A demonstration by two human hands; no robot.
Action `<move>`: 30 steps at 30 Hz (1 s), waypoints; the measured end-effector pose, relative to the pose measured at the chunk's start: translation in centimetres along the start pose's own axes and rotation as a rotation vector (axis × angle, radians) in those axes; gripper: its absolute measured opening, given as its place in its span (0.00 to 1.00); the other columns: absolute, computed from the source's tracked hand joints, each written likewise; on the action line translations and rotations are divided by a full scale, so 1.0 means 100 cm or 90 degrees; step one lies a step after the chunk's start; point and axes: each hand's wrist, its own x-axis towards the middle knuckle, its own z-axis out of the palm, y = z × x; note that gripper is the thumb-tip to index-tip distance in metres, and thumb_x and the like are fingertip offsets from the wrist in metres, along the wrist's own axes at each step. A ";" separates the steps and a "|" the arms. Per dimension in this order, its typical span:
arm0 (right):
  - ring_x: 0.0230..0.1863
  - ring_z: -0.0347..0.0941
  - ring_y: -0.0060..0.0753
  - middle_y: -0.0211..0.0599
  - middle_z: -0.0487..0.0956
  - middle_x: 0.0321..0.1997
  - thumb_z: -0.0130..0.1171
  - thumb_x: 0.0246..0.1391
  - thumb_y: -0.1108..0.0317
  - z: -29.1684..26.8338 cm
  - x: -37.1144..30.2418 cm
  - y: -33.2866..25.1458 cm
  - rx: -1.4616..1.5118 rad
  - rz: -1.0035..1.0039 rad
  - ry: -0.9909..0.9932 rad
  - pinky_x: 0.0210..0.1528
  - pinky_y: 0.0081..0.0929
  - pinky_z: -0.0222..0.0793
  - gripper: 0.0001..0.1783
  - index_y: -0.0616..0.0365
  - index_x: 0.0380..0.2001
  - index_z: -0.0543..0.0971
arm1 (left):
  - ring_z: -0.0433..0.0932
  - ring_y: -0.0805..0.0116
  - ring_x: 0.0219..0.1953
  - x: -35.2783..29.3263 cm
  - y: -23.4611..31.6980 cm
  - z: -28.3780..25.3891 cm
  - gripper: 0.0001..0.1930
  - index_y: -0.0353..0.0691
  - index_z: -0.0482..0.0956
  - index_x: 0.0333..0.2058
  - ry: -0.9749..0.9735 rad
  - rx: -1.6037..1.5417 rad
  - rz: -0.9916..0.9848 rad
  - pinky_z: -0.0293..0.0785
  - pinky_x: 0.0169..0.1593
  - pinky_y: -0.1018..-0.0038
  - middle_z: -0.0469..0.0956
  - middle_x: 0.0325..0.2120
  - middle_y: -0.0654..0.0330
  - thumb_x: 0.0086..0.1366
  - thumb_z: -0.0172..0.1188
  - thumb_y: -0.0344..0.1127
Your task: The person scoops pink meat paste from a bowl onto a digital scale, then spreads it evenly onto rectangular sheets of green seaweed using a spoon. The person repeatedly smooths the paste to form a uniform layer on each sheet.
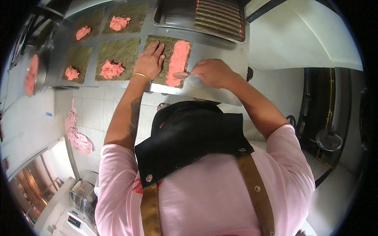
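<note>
My left hand (pixel 150 62) lies with fingers stretched out on a dark green nori sheet (pixel 169 42), holding it against the metal table. A smooth pink strip of paste (pixel 179 57) runs along the right side of that sheet. In my right hand (pixel 212 73) is a spoon (pixel 181 75), its rounded metal end touching the strip near the sheet's front edge. To the left, another nori sheet (pixel 132 48) bears a rough pink mound (pixel 112 70). Several such sheets lie in two rows, each with a mound of the same paste.
A dark metal tray (pixel 173 19) at the back right holds a row of thin nori rolls (pixel 218 17). A bowl of pink paste (pixel 32 74) stands at the far left. The steel table (pixel 220 88) ends just before my apron. A pink cloth (pixel 80 139) hangs lower left.
</note>
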 end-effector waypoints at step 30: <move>0.46 0.82 0.52 0.41 0.85 0.42 0.59 0.67 0.58 0.003 -0.001 -0.027 0.025 0.160 0.081 0.51 0.47 0.78 0.12 0.43 0.47 0.88 | 0.49 0.56 0.82 0.001 -0.007 0.011 0.30 0.47 0.58 0.78 0.010 0.058 0.044 0.43 0.82 0.58 0.54 0.79 0.56 0.82 0.40 0.48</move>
